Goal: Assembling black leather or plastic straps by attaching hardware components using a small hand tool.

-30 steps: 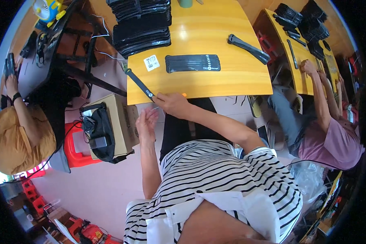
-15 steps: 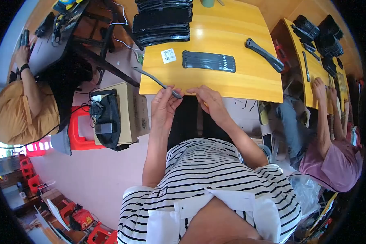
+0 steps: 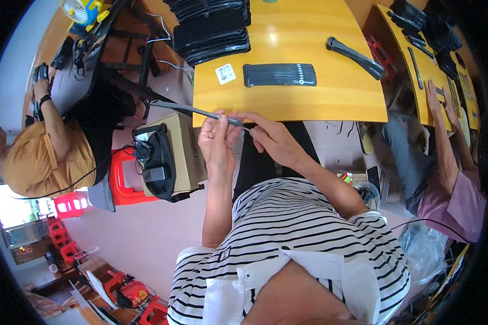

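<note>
My left hand [image 3: 218, 142], in front of the table's near edge, pinches a long, thin dark grey strip [image 3: 187, 108] near its right end. The strip's free end points out to the left, past the table corner. My right hand [image 3: 274, 142] is at the strip's right end, its index finger stretched along it. The other fingers are curled around a thin, pale piece that shows only as a short tip beside the strip; its kind is hidden. A flat black pack [image 3: 280, 75] with white marks lies on the yellow table [image 3: 341, 105] beyond my hands.
A white label [image 3: 225, 74] lies left of the pack, near a stack of black packs [image 3: 214, 40]. Black straps [image 3: 355, 57] rest at the table's right. A cardboard box [image 3: 184, 154] and red stool [image 3: 126, 176] stand left. Co-workers sit at both sides.
The strip has swung up to lie flatter, reaching further left. My right hand has come left and closer to my left hand, onto the strip's end. The whole view has shifted slightly.
</note>
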